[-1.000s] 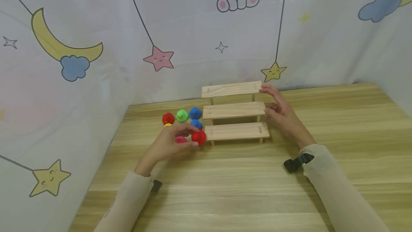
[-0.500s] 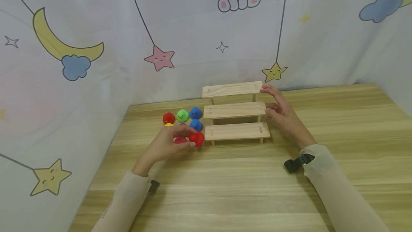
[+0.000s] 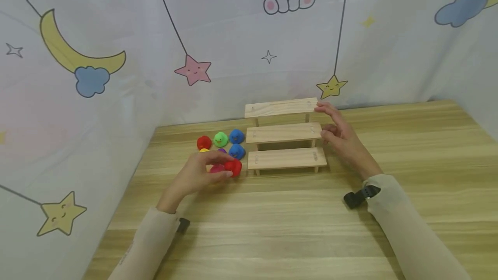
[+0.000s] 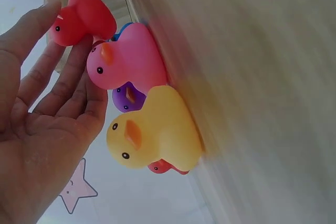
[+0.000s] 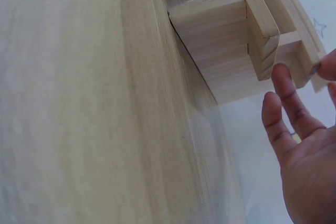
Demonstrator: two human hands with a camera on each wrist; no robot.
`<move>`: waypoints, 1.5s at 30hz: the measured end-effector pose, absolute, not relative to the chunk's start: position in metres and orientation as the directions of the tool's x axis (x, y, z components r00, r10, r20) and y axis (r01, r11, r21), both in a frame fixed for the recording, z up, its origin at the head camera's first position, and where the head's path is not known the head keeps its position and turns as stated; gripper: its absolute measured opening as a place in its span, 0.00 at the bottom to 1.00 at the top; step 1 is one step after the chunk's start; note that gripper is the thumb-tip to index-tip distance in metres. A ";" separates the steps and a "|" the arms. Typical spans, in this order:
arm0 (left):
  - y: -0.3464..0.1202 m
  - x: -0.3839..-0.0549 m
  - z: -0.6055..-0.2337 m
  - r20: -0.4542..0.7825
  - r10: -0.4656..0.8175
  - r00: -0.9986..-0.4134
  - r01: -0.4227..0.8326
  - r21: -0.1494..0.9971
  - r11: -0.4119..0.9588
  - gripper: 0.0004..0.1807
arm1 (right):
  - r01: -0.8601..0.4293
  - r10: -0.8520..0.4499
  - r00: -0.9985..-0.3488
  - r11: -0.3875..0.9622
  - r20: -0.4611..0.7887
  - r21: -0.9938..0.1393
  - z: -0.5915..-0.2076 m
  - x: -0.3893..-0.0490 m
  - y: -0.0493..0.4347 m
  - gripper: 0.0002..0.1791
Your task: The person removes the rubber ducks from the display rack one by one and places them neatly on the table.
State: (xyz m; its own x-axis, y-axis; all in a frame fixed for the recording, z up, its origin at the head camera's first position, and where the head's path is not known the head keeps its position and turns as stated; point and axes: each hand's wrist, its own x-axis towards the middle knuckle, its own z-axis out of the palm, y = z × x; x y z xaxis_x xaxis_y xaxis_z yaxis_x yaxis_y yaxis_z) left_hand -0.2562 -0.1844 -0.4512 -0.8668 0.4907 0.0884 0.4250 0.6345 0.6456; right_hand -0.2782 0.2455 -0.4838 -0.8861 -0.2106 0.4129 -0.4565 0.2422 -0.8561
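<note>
My left hand pinches a red rubber duck between thumb and fingers, just left of the lowest step. In the left wrist view that red duck is beside a pink duck on the table. A yellow duck and a purple duck stand near the same hand. My right hand has its fingers spread at the right end of a three-step wooden rack, its fingertips touching the upper steps. The right wrist view shows those fingers against the step ends.
Behind the left hand stand another red duck, a green duck and two blue ducks. The wooden tabletop meets a printed cloth backdrop behind the rack.
My left hand has moved slightly left and down with the red duck, away from the rack's lowest step. The right hand has stayed at the rack's end.
</note>
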 end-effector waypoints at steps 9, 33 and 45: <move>-0.180 -0.262 -0.451 0.102 0.515 -0.851 0.456 0.630 0.629 0.20 | -0.455 -0.212 -0.887 0.254 0.410 -0.853 -0.484 -0.278 0.247 0.34; -0.175 -0.267 -0.457 0.090 0.527 -0.845 0.462 0.618 0.636 0.19 | -0.445 -0.218 -0.890 0.238 0.399 -0.863 -0.484 -0.279 0.247 0.34; -0.176 -0.266 -0.454 0.100 0.505 -0.857 0.449 0.624 0.639 0.19 | -0.471 -0.222 -0.877 0.219 0.427 -0.855 -0.485 -0.281 0.246 0.34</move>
State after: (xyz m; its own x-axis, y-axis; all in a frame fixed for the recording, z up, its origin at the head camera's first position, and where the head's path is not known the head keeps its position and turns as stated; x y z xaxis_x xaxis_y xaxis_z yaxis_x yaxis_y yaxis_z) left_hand -0.2665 -0.1765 -0.4539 -0.8572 0.5053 0.0998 0.4494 0.6391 0.6241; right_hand -0.2809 0.2462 -0.4847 -0.8768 -0.2217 0.4266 -0.4710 0.2186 -0.8546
